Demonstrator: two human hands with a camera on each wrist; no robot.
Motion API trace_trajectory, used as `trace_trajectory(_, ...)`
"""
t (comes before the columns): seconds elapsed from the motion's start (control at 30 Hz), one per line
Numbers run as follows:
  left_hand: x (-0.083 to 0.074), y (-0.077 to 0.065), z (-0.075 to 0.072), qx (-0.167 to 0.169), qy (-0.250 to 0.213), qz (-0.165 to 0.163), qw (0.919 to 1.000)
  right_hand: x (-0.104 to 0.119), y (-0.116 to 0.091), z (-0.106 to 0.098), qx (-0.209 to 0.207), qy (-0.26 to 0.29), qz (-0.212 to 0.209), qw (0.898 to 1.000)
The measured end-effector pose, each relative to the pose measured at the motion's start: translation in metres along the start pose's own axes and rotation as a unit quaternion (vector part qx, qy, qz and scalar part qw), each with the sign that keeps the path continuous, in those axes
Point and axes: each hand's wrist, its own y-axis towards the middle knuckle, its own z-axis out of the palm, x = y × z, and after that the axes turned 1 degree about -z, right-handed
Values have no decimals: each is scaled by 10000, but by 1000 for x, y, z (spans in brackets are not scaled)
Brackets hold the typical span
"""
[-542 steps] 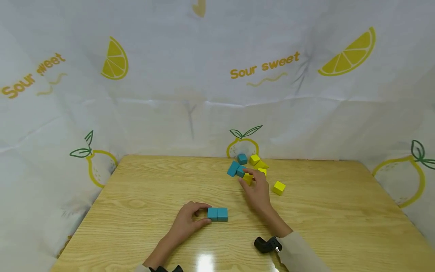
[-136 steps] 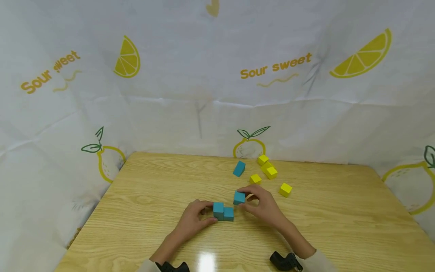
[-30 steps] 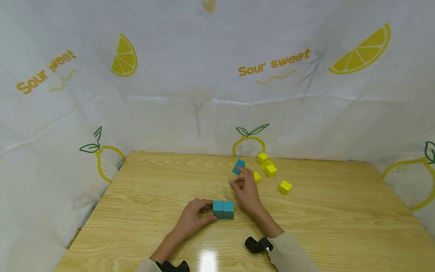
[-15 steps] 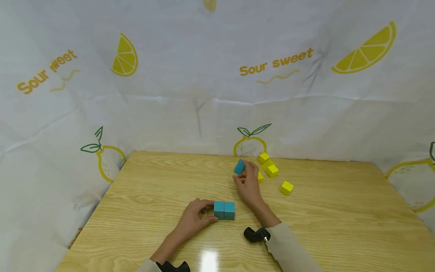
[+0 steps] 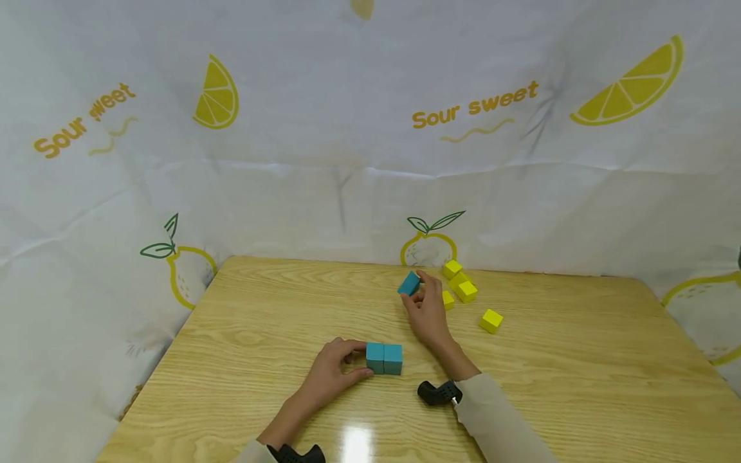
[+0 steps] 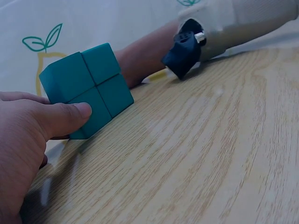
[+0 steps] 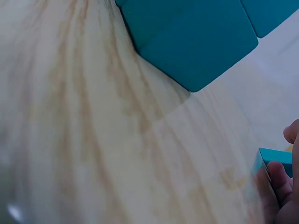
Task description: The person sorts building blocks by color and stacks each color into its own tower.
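Left hand [image 5: 330, 372]: I see it pinching the blue stack [image 5: 383, 359], well inside the left edge of the desk [image 5: 260, 308].
Right hand [image 5: 429, 316]: pinching a blue block [image 5: 409, 283] near the far edge.

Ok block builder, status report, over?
Left hand grips square stack of four blue cubes. Right hand pinches lone blue block, shape partly covered. Yellow block close on that hand's right; no block between lone block and stack.

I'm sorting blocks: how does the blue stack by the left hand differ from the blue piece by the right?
The blue stack shows four blocks, two over two; the blue piece looks single. The blue stack stands nearer, the blue piece farther back. Both are blue.
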Motion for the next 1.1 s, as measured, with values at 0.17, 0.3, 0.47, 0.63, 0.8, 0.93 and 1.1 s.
trace_trajectory(0.17, 0, 0, 0, 18, 6, 0, 10000, -1, 0, 0, 57, 6, 78, 10000)
trace_trajectory(0.3, 1, 0, 0, 16, -2, 23, 10000, -2, 0, 1, 65, -92, 28, 9999)
trace_trajectory(0.47, 2, 0, 0, 28, 5, 47, 10000, -1, 1, 0, 102, -197, -142, 9997)
trace_trajectory(0.63, 2, 0, 0, 74, 3, 26, 10000, -2, 2, -1, 282, -299, -195, 9990)
trace_trajectory(0.8, 2, 0, 0, 64, 4, 56, 10000, -4, 2, -1, 338, -279, -187, 9989)
trace_trajectory(0.93, 3, -1, 0, 69, -9, 54, 10000, -5, 2, 0, 277, -263, -255, 9989)
trace_trajectory(1.1, 3, 0, 0, 68, -10, 70, 10000, -4, 1, 1, 319, -294, -189, 9989)
